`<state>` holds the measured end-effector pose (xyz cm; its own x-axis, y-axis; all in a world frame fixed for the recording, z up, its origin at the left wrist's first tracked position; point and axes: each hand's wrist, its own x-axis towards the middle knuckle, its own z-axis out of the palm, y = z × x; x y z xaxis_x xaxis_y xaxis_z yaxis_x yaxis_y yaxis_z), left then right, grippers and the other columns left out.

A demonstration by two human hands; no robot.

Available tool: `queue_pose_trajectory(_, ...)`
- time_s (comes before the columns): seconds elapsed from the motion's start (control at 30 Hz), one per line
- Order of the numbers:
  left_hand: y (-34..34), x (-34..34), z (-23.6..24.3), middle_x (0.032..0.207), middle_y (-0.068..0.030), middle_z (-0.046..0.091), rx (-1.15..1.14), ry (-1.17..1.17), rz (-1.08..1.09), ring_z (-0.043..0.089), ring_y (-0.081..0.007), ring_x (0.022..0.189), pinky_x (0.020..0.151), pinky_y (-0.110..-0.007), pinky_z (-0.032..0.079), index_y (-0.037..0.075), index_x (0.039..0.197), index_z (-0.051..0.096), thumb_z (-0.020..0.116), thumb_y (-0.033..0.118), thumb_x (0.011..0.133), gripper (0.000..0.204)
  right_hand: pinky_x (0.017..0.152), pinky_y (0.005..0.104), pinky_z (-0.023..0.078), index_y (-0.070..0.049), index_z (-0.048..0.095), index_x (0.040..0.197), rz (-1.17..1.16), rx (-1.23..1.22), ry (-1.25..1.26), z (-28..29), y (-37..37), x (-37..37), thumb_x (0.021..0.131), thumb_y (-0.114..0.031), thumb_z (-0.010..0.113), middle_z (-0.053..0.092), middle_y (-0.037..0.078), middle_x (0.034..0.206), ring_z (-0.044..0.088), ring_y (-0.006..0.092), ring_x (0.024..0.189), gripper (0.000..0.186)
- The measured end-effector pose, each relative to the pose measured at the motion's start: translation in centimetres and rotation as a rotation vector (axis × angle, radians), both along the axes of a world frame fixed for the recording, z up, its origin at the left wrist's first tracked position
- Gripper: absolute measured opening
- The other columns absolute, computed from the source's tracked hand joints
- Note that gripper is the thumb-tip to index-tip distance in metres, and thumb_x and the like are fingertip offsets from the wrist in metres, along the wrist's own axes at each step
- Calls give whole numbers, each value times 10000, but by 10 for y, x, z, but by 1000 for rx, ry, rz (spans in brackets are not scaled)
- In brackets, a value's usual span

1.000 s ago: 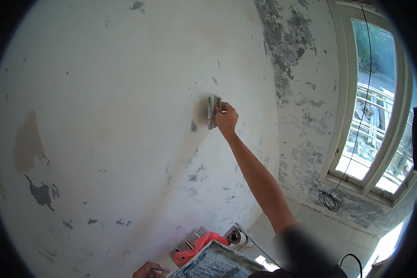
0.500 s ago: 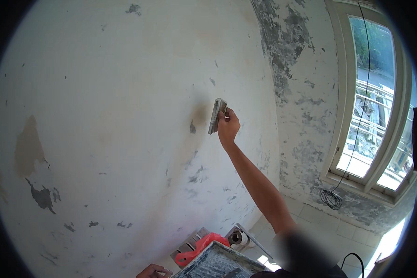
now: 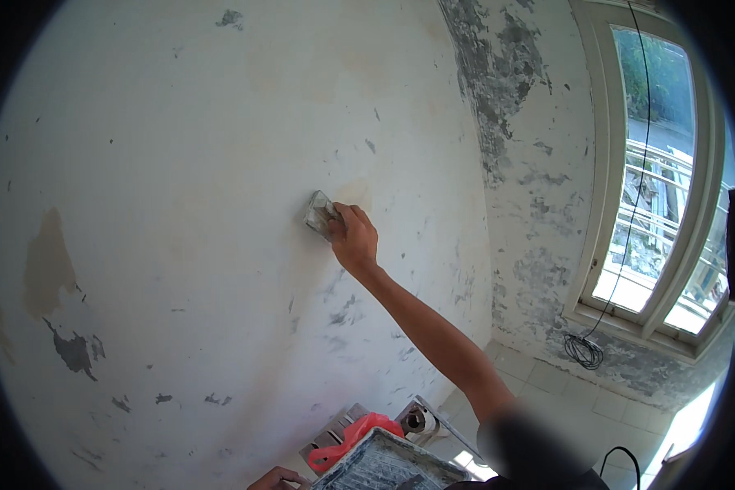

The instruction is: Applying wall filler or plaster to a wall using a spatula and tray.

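My right hand [image 3: 355,237] reaches up to the white wall [image 3: 188,163], its fingers closed around a wide putty knife [image 3: 322,214]. The knife's blade is smeared with grey and lies at the wall, tilted. Just right of it shows a pale beige smear [image 3: 357,192]. My left hand [image 3: 276,478] is low at the bottom edge, cut off by the frame, with bent fingers at the near left corner of a dark tray [image 3: 371,457] smeared with grey-white paste. How firmly it grips there is partly hidden.
Beyond the tray are a red plastic bag [image 3: 353,439], a roll [image 3: 417,420] and metal rungs [image 3: 339,425]. Grey bare spots [image 3: 75,351] mark the wall. At right, a window [image 3: 649,180] has a black cable [image 3: 647,122] hanging before it, coiled at its lower end.
My right hand has moved left across the wall with the putty knife, and the blade has turned to show its broad face. My left hand and the tray have hardly moved.
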<state>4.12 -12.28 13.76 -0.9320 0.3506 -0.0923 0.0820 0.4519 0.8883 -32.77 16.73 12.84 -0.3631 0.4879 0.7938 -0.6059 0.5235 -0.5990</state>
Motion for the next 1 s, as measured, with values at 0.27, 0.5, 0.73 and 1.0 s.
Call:
queue_pose_trajectory(0.27, -3, 3, 4, 803, -36, 620, -16, 28, 23, 597, -125, 750, 751, -290, 453, 38, 1039, 611, 616, 207, 955, 188, 782, 286, 530, 21, 614, 1210, 629, -561, -43, -25, 59, -9, 959, -23, 421, 683, 87, 1042, 640, 149, 848, 319)
queue_pose_trajectory(0.5, -9, 2, 0, 807, -27, 606, 5, 37, 35, 596, -127, 759, 751, -286, 455, 42, 1036, 611, 614, 191, 954, 171, 878, 330, 504, -21, 572, 1291, 748, -866, -171, -16, 108, -20, 911, -28, 386, 665, 76, 1093, 638, 186, 968, 423)
queue_pose_trajectory(0.73, -14, -2, -6, 774, -27, 598, -37, 17, 17, 592, -125, 722, 719, -290, 463, 40, 1033, 604, 604, 172, 957, 152, 832, 357, 516, -29, 695, 1121, 68, -485, -252, -2, 85, -29, 879, -153, 627, 715, 131, 1022, 679, 226, 923, 280)
queue_pose_trajectory(1.0, -9, -2, -10, 772, -27, 603, -16, -25, -15, 597, -125, 719, 703, -283, 475, 44, 1033, 597, 616, 190, 953, 168, 824, 382, 510, -46, 683, 1125, -161, -310, -207, 5, 4, -7, 834, -125, 689, 688, 110, 1040, 660, 299, 953, 301)
